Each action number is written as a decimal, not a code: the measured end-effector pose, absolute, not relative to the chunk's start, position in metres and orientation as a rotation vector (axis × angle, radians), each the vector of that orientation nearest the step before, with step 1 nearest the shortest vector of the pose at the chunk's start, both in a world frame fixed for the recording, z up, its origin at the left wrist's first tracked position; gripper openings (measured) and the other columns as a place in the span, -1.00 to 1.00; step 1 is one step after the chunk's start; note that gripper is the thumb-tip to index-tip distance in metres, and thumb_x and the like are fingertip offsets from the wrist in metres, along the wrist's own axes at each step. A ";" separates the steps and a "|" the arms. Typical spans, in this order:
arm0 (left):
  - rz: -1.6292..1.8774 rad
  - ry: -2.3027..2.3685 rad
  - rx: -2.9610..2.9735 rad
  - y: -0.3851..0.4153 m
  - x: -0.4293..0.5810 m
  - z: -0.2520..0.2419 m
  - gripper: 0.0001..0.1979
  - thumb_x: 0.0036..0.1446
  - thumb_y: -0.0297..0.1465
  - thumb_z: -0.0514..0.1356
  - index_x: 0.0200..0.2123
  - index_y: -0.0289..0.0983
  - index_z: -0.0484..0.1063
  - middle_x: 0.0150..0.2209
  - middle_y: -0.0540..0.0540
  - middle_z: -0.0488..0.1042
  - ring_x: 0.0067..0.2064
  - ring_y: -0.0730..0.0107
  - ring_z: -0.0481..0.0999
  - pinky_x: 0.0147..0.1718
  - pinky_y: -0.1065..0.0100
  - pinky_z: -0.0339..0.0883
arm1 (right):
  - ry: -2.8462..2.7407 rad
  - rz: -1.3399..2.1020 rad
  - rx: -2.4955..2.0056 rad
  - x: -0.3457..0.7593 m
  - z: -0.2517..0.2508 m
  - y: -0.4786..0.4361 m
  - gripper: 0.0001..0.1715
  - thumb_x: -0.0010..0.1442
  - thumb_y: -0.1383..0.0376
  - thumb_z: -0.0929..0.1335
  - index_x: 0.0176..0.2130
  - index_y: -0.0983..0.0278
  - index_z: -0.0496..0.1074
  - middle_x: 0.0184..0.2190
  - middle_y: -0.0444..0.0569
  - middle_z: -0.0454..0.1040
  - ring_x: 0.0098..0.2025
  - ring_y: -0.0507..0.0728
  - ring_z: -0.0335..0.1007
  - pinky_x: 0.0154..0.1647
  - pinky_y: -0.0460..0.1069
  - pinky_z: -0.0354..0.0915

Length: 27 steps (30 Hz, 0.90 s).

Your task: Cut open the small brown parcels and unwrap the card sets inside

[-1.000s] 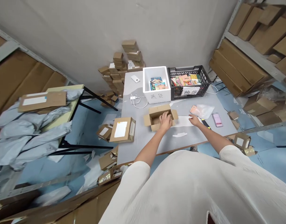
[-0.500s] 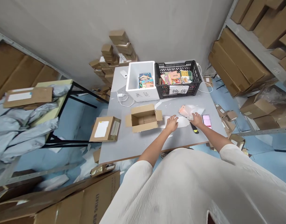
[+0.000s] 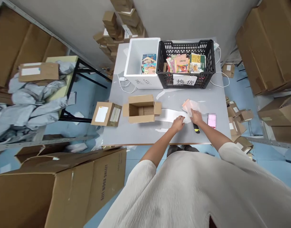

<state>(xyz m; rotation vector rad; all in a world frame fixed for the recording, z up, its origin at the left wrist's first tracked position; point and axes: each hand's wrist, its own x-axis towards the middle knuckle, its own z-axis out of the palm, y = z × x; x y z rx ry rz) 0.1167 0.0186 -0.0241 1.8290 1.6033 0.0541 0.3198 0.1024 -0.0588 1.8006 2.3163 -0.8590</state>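
My left hand rests at the lower edge of a long white paper strip, its fingers slightly bent and apart. Close by on the right, my right hand has its fingers closed on a clear plastic wrapper. A pinkish-orange booklet shows at the wrapper's left end, lying on the table. Below my right hand, a black and yellow box cutter is partly hidden. An open cardboard box stands left of the paper strip, its flaps folded out.
At the table's back stand a white foam box and a black crate, both holding books. A phone lies on the right. A labelled carton sits at the left edge. Grey parcels are piled on a side table.
The view has tilted further down. My left hand has moved right and nearer to me, to the paper's edge, closer to my right hand. The right hand remains at the plastic wrapper.
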 end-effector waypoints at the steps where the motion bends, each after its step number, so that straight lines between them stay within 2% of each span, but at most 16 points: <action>1: 0.051 1.602 1.825 0.018 0.117 -0.026 -0.44 0.39 -0.37 0.15 0.43 -0.18 0.33 0.45 -0.28 0.31 0.35 -0.11 0.44 0.30 -0.04 0.39 | 2.338 -0.855 1.788 0.318 -0.058 0.101 -0.14 0.38 0.30 0.36 0.55 0.30 0.16 0.37 0.31 0.42 0.38 0.46 0.24 0.41 0.23 0.12; 5: 0.041 1.605 1.791 0.020 0.119 -0.031 -0.40 0.39 -0.36 0.16 0.47 -0.18 0.28 0.46 -0.29 0.30 0.35 -0.13 0.44 0.30 -0.05 0.39 | 2.305 -0.848 1.775 0.314 -0.053 0.099 -0.49 0.41 0.36 0.31 0.27 0.30 0.53 0.18 0.30 0.57 0.26 0.43 0.38 0.34 0.23 0.16; 8: 0.048 1.590 1.792 0.025 0.121 -0.033 -0.37 0.39 -0.36 0.16 0.49 -0.18 0.25 0.47 -0.30 0.30 0.37 -0.15 0.43 0.32 -0.07 0.36 | 2.245 -0.810 1.832 0.315 -0.048 0.101 -0.59 0.40 0.35 0.33 0.16 0.29 0.61 0.13 0.29 0.59 0.23 0.42 0.42 0.30 0.23 0.20; 13: 0.153 1.572 1.819 0.031 0.120 -0.033 -0.37 0.40 -0.35 0.16 0.49 -0.24 0.22 0.49 -0.33 0.25 0.41 -0.13 0.39 0.37 -0.04 0.33 | 2.244 -0.862 1.947 0.308 -0.039 0.098 -0.60 0.49 0.35 0.21 0.12 0.32 0.55 0.08 0.31 0.61 0.16 0.39 0.46 0.24 0.19 0.24; 17: 0.335 1.610 1.797 0.037 0.109 -0.033 -0.33 0.43 -0.33 0.16 0.54 -0.21 0.13 0.48 -0.32 0.25 0.43 -0.08 0.36 0.37 -0.01 0.33 | 2.374 -1.078 2.002 0.294 -0.028 0.091 -0.59 0.53 0.28 0.16 0.19 0.25 0.44 0.02 0.19 0.63 0.08 0.35 0.48 0.13 0.12 0.31; 20: 0.508 1.601 1.745 0.043 0.099 -0.034 -0.27 0.42 -0.31 0.17 0.57 -0.15 0.04 0.45 -0.32 0.29 0.37 -0.07 0.43 0.31 -0.03 0.39 | 2.416 -1.336 2.062 0.284 -0.018 0.087 -0.64 0.50 0.18 0.19 0.14 0.20 0.42 -0.11 0.09 0.62 -0.05 0.34 0.48 0.02 0.11 0.35; 23: 0.651 1.569 1.701 0.050 0.089 -0.032 -0.33 0.41 -0.31 0.22 0.52 -0.13 0.15 0.39 -0.32 0.35 0.25 -0.03 0.53 0.23 -0.02 0.44 | 2.363 -1.665 2.129 0.273 -0.008 0.085 -0.74 0.42 0.10 0.24 -0.06 0.15 0.42 -0.26 -0.06 0.53 -0.21 0.25 0.42 -0.06 0.09 0.36; 27: 0.697 1.583 1.649 0.056 0.081 -0.023 -0.67 0.43 -0.30 0.23 0.20 -0.17 0.46 0.18 -0.24 0.50 0.05 0.10 0.63 0.06 0.13 0.49 | 2.251 -2.055 2.213 0.259 0.004 0.087 -0.81 0.28 0.10 0.30 -0.28 0.14 0.33 -0.31 -0.14 0.44 -0.22 0.17 0.37 -0.08 0.05 0.36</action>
